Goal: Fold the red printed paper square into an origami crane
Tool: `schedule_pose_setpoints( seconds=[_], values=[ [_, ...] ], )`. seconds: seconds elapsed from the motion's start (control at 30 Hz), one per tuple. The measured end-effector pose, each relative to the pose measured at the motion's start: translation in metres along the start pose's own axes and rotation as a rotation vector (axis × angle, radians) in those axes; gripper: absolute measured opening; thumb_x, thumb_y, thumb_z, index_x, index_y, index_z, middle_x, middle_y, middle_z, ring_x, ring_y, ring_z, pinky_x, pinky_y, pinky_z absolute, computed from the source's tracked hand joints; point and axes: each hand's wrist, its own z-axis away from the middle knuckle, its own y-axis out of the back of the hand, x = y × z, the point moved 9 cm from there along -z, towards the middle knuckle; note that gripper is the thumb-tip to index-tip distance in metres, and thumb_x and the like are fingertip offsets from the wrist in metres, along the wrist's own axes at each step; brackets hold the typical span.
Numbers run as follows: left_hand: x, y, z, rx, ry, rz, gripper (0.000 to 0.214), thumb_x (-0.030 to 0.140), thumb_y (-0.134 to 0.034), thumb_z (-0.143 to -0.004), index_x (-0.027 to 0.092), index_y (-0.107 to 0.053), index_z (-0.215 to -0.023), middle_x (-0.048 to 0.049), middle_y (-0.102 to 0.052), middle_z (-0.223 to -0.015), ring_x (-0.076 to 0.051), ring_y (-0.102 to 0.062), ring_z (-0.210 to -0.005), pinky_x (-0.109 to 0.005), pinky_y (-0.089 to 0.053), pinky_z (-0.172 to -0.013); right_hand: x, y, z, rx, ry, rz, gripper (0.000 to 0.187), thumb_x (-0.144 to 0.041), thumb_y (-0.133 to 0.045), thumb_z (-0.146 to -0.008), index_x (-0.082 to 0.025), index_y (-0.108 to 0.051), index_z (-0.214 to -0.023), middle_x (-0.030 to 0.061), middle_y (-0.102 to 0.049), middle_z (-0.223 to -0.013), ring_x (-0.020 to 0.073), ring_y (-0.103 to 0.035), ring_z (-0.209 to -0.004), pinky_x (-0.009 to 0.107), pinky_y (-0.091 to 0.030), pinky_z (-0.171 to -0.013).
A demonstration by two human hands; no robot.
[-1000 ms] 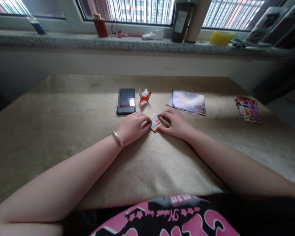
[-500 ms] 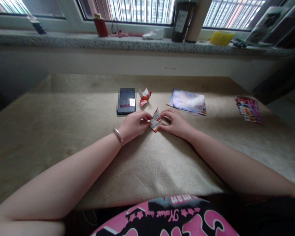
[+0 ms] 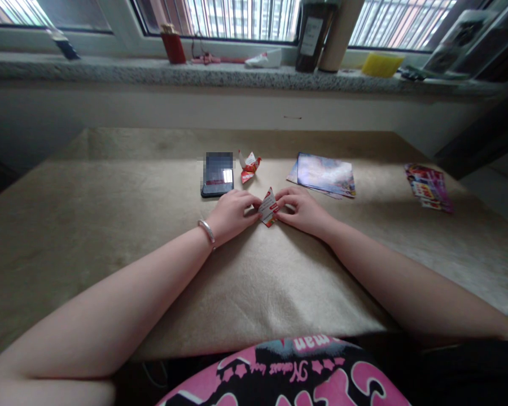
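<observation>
A small folded piece of red and white printed paper stands tilted on the beige cloth-covered table. My left hand, with a silver bracelet at the wrist, pinches its left side with curled fingers. My right hand pinches its right side, fingers pressed together on the fold. Just behind them lies a finished folded paper figure in the same red and white print, beside a dark phone.
A stack of colourful printed sheets lies right of the hands, and another printed sheet near the right edge. The stone windowsill behind holds a red cup, a dark jar and a yellow box.
The folded paper has been lifted from lying flat to standing up between my fingers, and both hands have closed in on it and shifted slightly away from me.
</observation>
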Motion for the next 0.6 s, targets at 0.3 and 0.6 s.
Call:
schedule_pose_setpoints(
  seconds=[0.3,0.6],
  values=[
    [0.001,-0.002,0.0,0.021,-0.082,-0.057,0.016,0.026,-0.055,-0.085,0.019,-0.069,-0.084,-0.0056,-0.066,-0.095,-0.017,-0.057,-0.087,-0.032,-0.043,-0.081,-0.002,-0.006,-0.003,-0.08,0.07,0.027,0.012,-0.024,-0.059,-0.08,-0.022,-0.07,-0.085,0.0045,-0.069,-0.088,0.0171,-0.061,-0.085,0.031,-0.046,-0.081],
    [0.017,0.0,0.005,-0.022,-0.219,-0.117,0.025,0.021,-0.047,-0.089,0.026,-0.069,-0.1,-0.0027,-0.069,-0.095,-0.016,-0.054,-0.087,-0.03,-0.045,-0.081,-0.019,-0.004,0.003,-0.124,0.173,0.296,0.023,-0.028,-0.05,-0.087,-0.028,-0.072,-0.095,0.0051,-0.065,-0.085,0.0175,-0.056,-0.079,0.029,-0.042,-0.072]
  ],
)
